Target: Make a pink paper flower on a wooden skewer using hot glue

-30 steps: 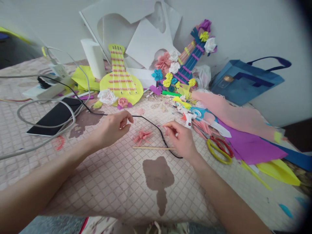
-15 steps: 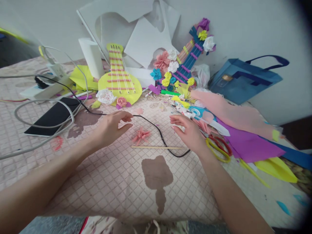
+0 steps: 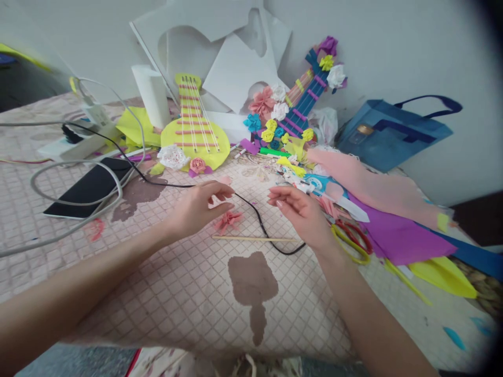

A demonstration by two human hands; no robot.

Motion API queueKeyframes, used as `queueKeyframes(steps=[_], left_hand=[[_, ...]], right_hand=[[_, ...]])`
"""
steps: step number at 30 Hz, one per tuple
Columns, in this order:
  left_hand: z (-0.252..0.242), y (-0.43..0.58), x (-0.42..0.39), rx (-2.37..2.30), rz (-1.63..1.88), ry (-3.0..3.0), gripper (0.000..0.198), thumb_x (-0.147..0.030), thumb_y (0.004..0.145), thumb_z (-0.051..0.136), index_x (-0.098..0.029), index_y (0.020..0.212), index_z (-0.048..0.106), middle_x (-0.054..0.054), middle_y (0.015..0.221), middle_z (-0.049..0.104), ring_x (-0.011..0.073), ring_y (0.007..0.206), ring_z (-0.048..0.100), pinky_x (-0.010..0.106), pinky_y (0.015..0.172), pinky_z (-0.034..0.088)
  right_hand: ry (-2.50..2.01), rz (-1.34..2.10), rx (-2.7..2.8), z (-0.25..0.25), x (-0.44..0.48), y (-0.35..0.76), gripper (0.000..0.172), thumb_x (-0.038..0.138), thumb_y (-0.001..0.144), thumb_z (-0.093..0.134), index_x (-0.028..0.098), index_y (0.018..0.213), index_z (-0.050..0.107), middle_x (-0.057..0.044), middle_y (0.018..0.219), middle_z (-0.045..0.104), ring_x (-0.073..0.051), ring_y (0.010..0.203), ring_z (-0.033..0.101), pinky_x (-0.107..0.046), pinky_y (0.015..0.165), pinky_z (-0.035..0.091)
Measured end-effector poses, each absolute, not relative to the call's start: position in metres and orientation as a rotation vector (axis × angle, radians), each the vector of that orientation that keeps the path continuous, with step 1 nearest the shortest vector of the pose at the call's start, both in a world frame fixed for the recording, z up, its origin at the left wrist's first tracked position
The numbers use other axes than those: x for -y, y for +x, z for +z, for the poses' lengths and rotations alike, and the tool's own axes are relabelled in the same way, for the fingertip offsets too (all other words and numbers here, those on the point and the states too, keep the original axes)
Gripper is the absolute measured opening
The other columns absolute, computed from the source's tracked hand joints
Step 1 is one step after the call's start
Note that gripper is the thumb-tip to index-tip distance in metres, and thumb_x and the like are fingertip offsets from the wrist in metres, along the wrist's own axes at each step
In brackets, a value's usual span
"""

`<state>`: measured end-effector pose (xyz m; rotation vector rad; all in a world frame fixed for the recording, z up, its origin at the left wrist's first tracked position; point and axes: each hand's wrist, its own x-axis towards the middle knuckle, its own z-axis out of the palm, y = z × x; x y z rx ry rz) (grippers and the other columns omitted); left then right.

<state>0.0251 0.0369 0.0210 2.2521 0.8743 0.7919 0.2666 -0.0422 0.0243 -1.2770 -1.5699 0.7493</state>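
My left hand is raised over the quilted table cover, empty, with its curved fingers apart from the thumb. Just below its thumb lies a pink crepe-paper flower, partly hidden by the hand. My right hand faces it across a gap, also empty, its fingers loosely bent. Between and below the two hands a thin wooden stick lies flat. A black cable curves under both hands and crosses the stick. To the right of my right hand are scissors with yellow handles and a red-handled pair.
A yellow paper guitar and a blue one with paper flowers lean at the back. Paper sheets, including a purple one, spread on the right near a blue bag. A black tablet and power strip are left.
My left hand has moved right, toward the flower, and now covers part of it. My right hand has shifted slightly left, so the gap between them is narrower.
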Motion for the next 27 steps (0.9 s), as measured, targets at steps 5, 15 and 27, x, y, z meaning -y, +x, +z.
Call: queueKeyframes(steps=[5, 15, 27], left_hand=[[0.035, 0.074, -0.030, -0.679, 0.756, 2.294, 0.032, -0.038, 0.074, 0.069, -0.016, 0.097, 0.064, 0.006, 0.091, 0.063, 0.0154, 0.078, 0.058, 0.025, 0.065, 0.042], [0.045, 0.081, -0.050, -0.992, 0.751, 2.405, 0.040, -0.037, 0.090, 0.045, -0.015, 0.057, 0.056, 0.002, 0.054, 0.054, 0.0106, 0.050, 0.044, 0.026, 0.053, 0.029], [0.021, 0.006, -0.044, -0.973, 0.621, 2.310, 0.015, -0.032, 0.079, 0.057, -0.018, 0.083, 0.057, 0.002, 0.076, 0.062, 0.0122, 0.066, 0.055, 0.023, 0.062, 0.041]], right_hand=[[-1.249, 0.779, 1.536, 0.032, 0.046, 0.255, 0.020, 0.029, 0.088, 0.052, 0.023, 0.105, 0.060, -0.004, 0.098, 0.066, -0.015, 0.092, 0.064, -0.037, 0.086, 0.053], [-1.472, 0.070, 1.266, 0.050, 0.054, 0.287, 0.024, 0.041, 0.088, 0.052, 0.022, 0.099, 0.061, -0.003, 0.079, 0.064, -0.014, 0.068, 0.062, -0.029, 0.059, 0.053], [-1.397, 0.373, 2.351, 0.003, 0.061, 0.217, 0.009, 0.013, 0.083, 0.054, 0.021, 0.087, 0.053, -0.003, 0.092, 0.058, -0.016, 0.088, 0.054, -0.030, 0.074, 0.046]])
